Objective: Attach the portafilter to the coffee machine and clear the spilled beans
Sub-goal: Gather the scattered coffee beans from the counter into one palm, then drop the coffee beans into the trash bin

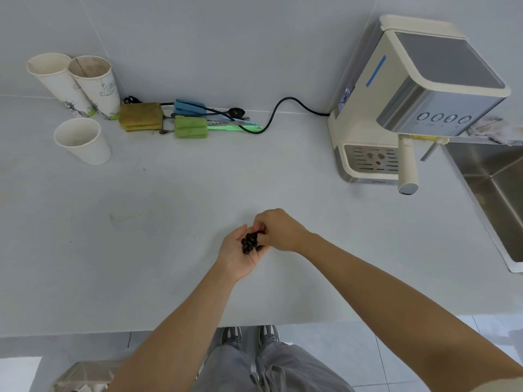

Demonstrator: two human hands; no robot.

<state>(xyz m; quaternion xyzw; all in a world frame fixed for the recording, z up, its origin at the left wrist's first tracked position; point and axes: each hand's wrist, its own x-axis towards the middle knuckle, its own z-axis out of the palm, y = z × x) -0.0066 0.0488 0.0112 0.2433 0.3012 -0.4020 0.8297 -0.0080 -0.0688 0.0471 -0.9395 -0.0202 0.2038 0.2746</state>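
Note:
My left hand [236, 256] lies palm up over the middle of the grey counter [169, 210], cupping several dark coffee beans [249, 242]. My right hand [278, 230] is right beside it, fingertips pinched at the top of the bean pile; whether it holds a bean I cannot tell. The cream and silver coffee machine [410, 103] stands at the back right. The portafilter [407, 165] sits in the machine's head, its cream handle pointing toward me over the drip tray.
Three paper cups [82, 140] stand at the back left. Sponges [141, 116], brushes and a spoon lie along the wall, with the machine's black cord [271, 114]. A steel sink [492, 188] opens at the right. The counter's front edge runs near my legs.

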